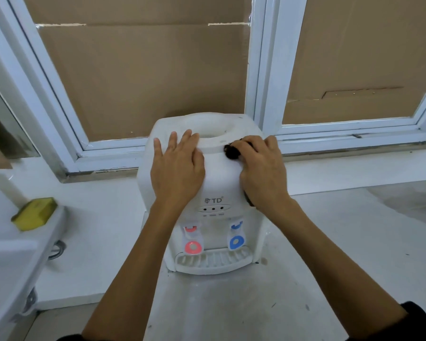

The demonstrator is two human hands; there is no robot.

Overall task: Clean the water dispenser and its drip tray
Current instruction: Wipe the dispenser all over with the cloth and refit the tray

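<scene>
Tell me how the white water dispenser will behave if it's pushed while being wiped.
The water dispenser carries no bottle, so it is probably light and may slide on the smooth floor. Its plastic shell looks stiff. The left hand lying flat on top should help steady it.

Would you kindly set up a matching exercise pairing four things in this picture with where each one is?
Things
1. left hand
2. right hand
3. yellow sponge
4. drip tray

Places
A. at the foot of the water dispenser, below the red tap and blue tap
B. on the rim of the white sink at the left
C. flat on the dispenser's top, fingers straight
D. on the dispenser's top right edge, gripping a dark cloth

Pairs: 1-C, 2-D, 3-B, 4-A
</scene>
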